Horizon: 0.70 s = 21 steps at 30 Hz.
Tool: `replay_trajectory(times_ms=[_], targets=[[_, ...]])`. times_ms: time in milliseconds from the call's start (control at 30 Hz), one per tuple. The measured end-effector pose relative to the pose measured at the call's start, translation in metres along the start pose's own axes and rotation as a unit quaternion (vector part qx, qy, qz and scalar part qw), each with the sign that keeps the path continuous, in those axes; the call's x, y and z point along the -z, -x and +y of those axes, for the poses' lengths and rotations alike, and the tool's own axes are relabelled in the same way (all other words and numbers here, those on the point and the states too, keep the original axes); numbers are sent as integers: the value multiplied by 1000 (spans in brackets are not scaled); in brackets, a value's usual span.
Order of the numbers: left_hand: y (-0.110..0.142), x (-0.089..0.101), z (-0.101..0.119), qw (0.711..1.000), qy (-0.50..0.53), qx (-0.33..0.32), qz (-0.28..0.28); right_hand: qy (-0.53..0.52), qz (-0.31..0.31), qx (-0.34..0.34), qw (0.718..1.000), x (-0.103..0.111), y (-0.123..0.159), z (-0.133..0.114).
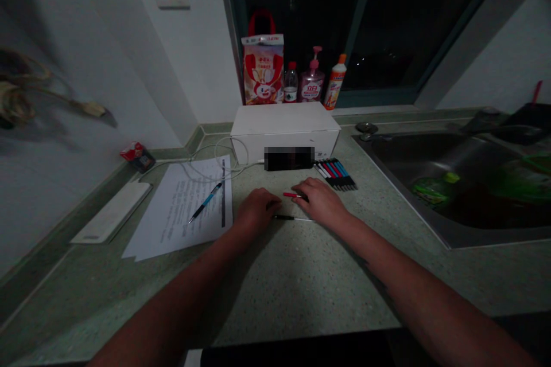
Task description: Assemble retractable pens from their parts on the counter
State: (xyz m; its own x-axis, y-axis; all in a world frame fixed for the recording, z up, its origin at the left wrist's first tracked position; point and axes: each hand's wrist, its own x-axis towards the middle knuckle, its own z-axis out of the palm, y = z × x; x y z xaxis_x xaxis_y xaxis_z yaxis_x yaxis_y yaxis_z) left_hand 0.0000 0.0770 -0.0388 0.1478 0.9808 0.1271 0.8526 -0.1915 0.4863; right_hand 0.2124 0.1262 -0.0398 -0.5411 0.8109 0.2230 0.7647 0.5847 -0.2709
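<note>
My right hand (321, 200) is closed in a pinch around a short red pen part (291, 195), whose red end points left. Facing it, my left hand (257, 209) has its fingers curled together; something dark shows at the fingertips, too small to name. Just below both hands lies a thin black and white pen piece (284, 217) on the counter, its left end near my left fingertips. Beyond my right hand, several pens (336, 174) in white, red and blue with black grips lie side by side. A blue and black pen (205, 202) rests on the printed sheets (176, 206).
A white box (284, 120) stands at the back, with a dark phone-like device (288, 159) and white cable before it. Bag (263, 71) and bottles (311, 83) stand behind. At right is a metal sink (400, 195); at left, a white slab (112, 212) and small red packet (136, 155).
</note>
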Motion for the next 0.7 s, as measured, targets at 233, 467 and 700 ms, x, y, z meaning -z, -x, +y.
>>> replay_trajectory(times_ms=[233, 467, 700], targets=[[0, 2, 2, 1000, -13, 6, -15, 1, -25, -4, 1000, 9, 2, -2], [0, 3, 1, 999, -28, 12, -11, -23, -21, 27, 999, 6, -1, -6], [0, 1, 3, 999, -26, 16, -9, -29, -16, 22, 999, 5, -2, -5]])
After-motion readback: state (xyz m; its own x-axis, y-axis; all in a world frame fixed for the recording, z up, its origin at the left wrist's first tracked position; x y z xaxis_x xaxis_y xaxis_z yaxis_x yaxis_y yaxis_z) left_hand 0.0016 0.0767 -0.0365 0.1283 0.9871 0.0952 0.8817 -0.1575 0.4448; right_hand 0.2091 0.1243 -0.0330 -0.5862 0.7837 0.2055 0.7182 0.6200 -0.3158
